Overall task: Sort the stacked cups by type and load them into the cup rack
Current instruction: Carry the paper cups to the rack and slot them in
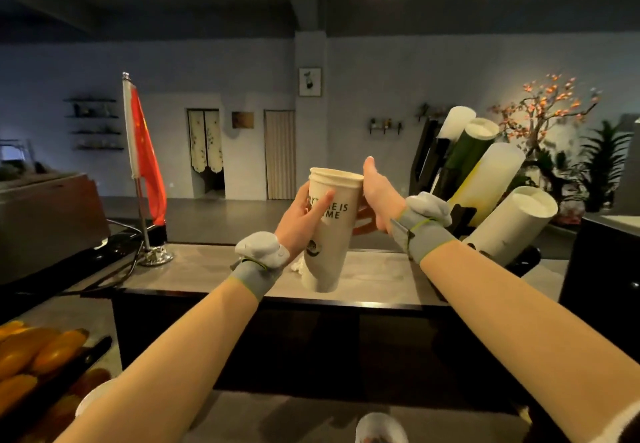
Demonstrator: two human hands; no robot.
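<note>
The person held a stack of paper cups (329, 231) up in the air, above the far edge of the surface (377, 278). The left hand (304, 222) had its fingers (320, 205) wrapped tight around the side of the stack. The right hand (379, 196) pressed against the rim, its fingers half open. The cup rack (485, 179) stood at the right edge, tubes already full of cups. The stack leaned, so a cup might slip out and fall if the grip went loose
</note>
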